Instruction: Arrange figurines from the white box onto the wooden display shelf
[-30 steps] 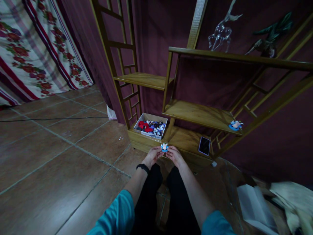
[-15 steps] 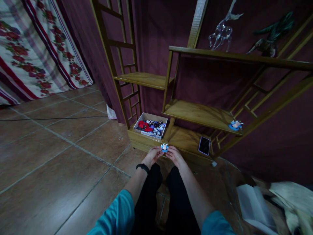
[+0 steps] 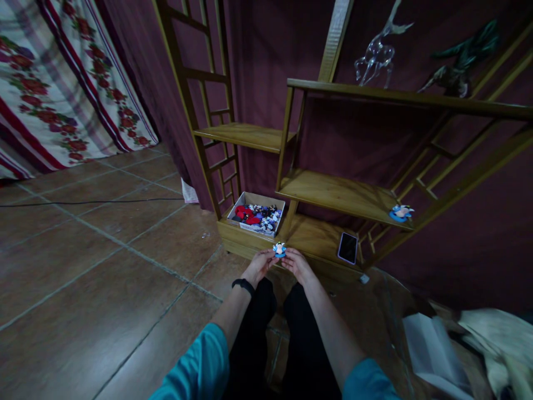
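Between my two hands is a small figurine [image 3: 279,249] with a blue round base and a pale body, held upright in front of the shelf unit. The fingers of my left hand [image 3: 261,263] grip its left side, and my right hand [image 3: 296,262] grips the right side. Just beyond them, a cardboard box [image 3: 245,226] full of small red, white, black and purple figures sits on the bottom ledge. A similar blue-based figurine [image 3: 401,213] stands at the right end of the middle shelf [image 3: 337,191].
A phone or tablet [image 3: 347,248] lies on the lower shelf. On the top shelf [image 3: 400,95] stand a clear glass deer [image 3: 377,55] and a dark green statue [image 3: 462,61]. A white container [image 3: 435,350] and pale cloth [image 3: 495,344] are on the floor at right.
The figurine has tipped slightly and risen a little between my fingers. Both hands stay almost where they were.
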